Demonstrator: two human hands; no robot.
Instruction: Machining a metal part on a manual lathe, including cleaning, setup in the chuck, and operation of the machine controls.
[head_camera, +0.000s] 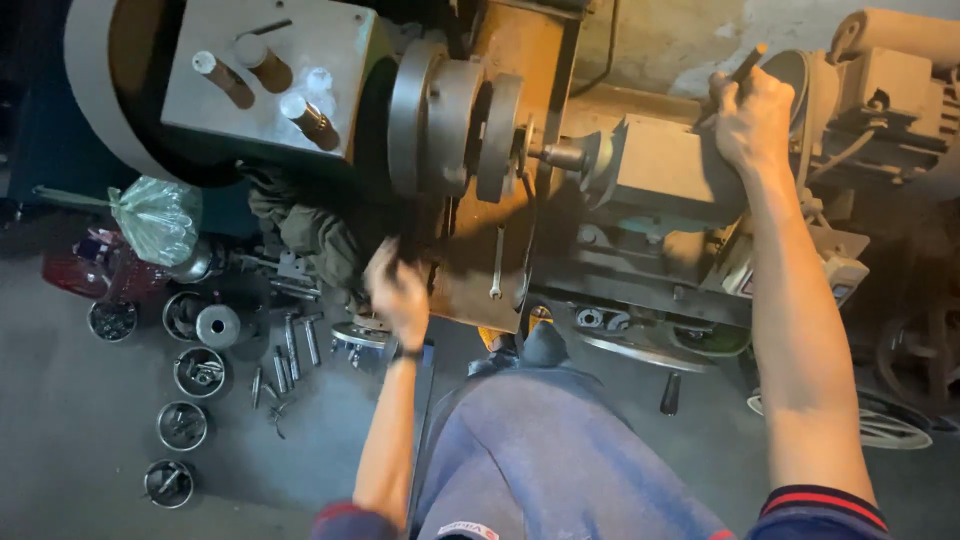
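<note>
The lathe (560, 170) filled the upper half of the view, and everything else is placed against it. Its round chuck (450, 115) sat near the middle, with a short metal workpiece (565, 156) jutting out towards the boxy carriage (665, 170) just beside it. At the lathe's far right end the right hand (752, 118) was closed around a dark lever handle (748, 65), fingers wrapped and pressed together on it, arm stretched out straight. Below the chuck, at the machine's front, the left hand (398, 290) hung blurred in front of the orange apron (490, 270); whether its fingers were spread or pinching anything could not be told. On the floor to the lathe's lower left lay round metal tins (200, 372) and loose bolts (290, 345), with a green plastic bag (158, 218) above them.

The step in hand looked like setting the machine by the lever. The next move would seem to call for a steady pull, with the left hand kept clear of the chuck.
</note>
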